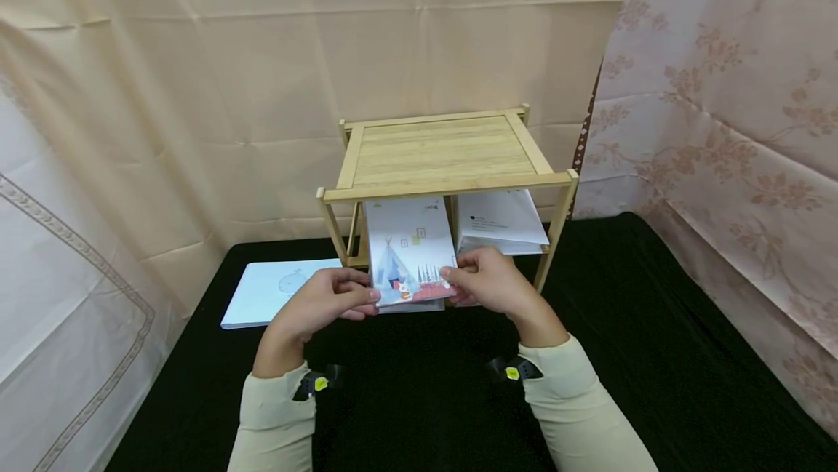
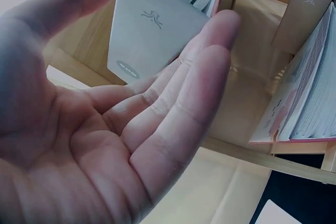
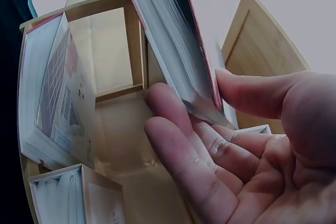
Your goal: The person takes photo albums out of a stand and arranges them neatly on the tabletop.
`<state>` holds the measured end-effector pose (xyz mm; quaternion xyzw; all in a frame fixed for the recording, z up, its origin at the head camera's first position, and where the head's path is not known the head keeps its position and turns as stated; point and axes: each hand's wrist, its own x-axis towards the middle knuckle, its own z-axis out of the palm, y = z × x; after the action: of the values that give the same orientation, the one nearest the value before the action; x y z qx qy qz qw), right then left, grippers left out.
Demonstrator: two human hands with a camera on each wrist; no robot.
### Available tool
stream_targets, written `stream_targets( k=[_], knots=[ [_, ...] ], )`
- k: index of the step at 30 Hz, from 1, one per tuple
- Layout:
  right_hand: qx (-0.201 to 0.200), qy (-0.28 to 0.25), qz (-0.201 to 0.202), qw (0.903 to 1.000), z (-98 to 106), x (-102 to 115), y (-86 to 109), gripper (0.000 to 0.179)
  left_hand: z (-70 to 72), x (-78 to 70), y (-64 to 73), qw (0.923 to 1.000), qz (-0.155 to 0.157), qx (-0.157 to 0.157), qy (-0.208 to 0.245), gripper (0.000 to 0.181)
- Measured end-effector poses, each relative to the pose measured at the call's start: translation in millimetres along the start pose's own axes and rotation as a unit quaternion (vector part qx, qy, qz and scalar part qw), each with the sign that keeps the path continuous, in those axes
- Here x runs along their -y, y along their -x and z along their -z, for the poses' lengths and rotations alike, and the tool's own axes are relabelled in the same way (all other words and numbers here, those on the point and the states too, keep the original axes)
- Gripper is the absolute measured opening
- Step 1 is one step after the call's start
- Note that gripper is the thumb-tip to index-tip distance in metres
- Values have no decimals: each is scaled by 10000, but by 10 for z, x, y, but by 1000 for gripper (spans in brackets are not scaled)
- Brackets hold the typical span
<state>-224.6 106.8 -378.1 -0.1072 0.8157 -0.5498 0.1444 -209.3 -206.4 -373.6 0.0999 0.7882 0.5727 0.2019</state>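
Observation:
A photo album (image 1: 409, 239) with a tent picture on its pale cover tilts upright at the front of the small wooden rack (image 1: 445, 148). My left hand (image 1: 330, 297) grips its lower left edge, thumb on the cover side and fingers behind. At the lower right edge, my right hand (image 1: 487, 279) pinches it with the thumb on the front. The left wrist view shows the album's pale spine (image 2: 155, 24) with a dark logo between thumb and fingers. Its page edges (image 3: 168, 35) face the right wrist camera, above the right fingers.
A white album (image 1: 497, 217) leans inside the rack's right half. Further albums (image 3: 50, 93) stand on the rack in the right wrist view. Left of the rack, a white book (image 1: 262, 294) with a blue drawing lies on the black cloth (image 1: 419, 392). Curtains (image 1: 262, 79) hang behind.

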Motion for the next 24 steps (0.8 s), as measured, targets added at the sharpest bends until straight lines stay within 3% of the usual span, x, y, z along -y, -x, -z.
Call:
stream_targets(
  k=[7,15,24],
  knots=[
    [63,37,52,10000,2,-2,-2,30,-14,-4,0,9996,-278,59,-74,67],
    [209,102,109,9997,6,-6,23,31,-97,0,-51,9988,-51,-488,-86,71],
    [191,307,146,9992,47,-4,9,40,-90,-20,-56,9990,-105,-423,-117,67]
  ],
)
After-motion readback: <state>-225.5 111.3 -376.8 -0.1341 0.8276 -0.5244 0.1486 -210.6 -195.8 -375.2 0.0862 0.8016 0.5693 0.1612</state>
